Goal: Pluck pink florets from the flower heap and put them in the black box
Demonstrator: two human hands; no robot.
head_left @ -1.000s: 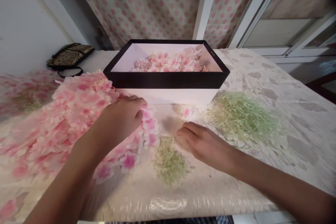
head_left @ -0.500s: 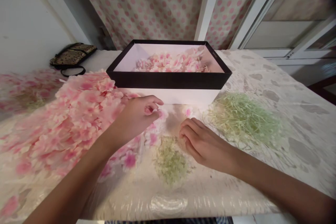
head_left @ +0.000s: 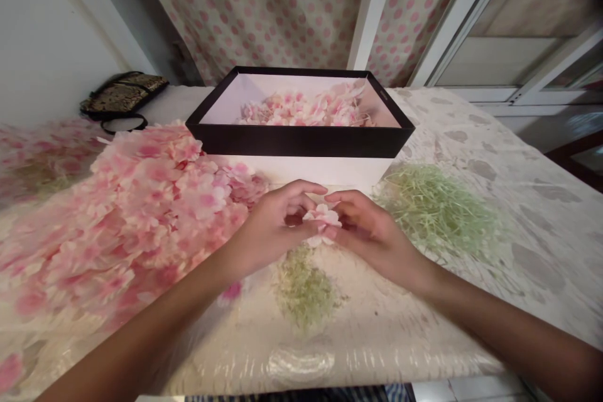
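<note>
Between my two hands, in front of the box, is a small pale pink artificial flower (head_left: pixel 322 216). My left hand (head_left: pixel 287 217) pinches its left side, thumb in front and fingers curled. From the right, my right hand (head_left: pixel 370 226) grips the other side the same way. Just below lies a small clump of short green stems (head_left: pixel 306 292). A big heap of pink artificial flowers (head_left: pixel 155 201) spreads to the left of my left hand. Right of my right hand lies a loose pile of thin light green stems (head_left: pixel 447 210).
A white box with a black rim (head_left: pixel 301 141) stands behind my hands, with pink flowers inside. A dark patterned bag (head_left: pixel 125 94) lies at the back left. Plastic covers the patterned tablecloth (head_left: pixel 471 326). A dotted curtain (head_left: pixel 264 6) hangs behind.
Both hands have come together in front of the box, and a pale pink flower now shows between them. Half a second ago they were apart, above loose petals and the green clump.
</note>
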